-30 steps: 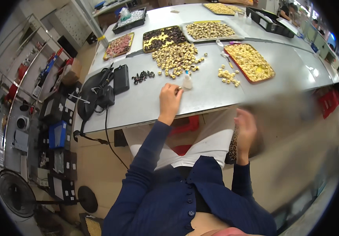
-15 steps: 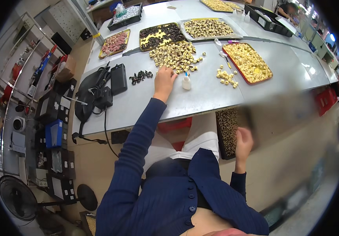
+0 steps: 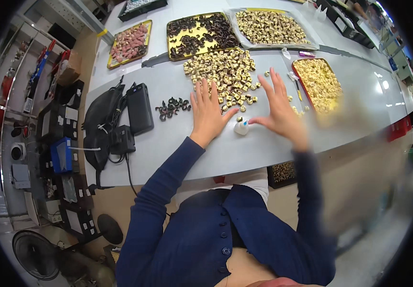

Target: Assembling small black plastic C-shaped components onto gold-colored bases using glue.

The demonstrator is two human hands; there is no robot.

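Note:
On the grey table lies a loose pile of small cream-and-dark cube-shaped pieces (image 3: 225, 71). My left hand (image 3: 206, 112) is open, fingers spread over the pile's near left edge. To the pile's right, my right hand (image 3: 283, 112) is open too, thumb and fingers apart, holding nothing. A small white dropper bottle (image 3: 241, 127) with a blue tip stands between my hands, close to the right thumb; whether they touch I cannot tell. Left of my left hand sits a little heap of dark curved pieces (image 3: 172, 109).
Behind the pile are a yellow tray of dark pieces (image 3: 172, 45), a lined tray of cubes (image 3: 271, 28) and a tray of pinkish pieces (image 3: 130, 43). A red-rimmed tray (image 3: 319, 83) stands right, beside a thin yellow-and-black tool (image 3: 298, 91). A black power bank (image 3: 140, 107) and cables lie left.
My right hand has come up from beside the table edge to the pile's right side. My left hand has spread its fingers. The view has shifted toward the table.

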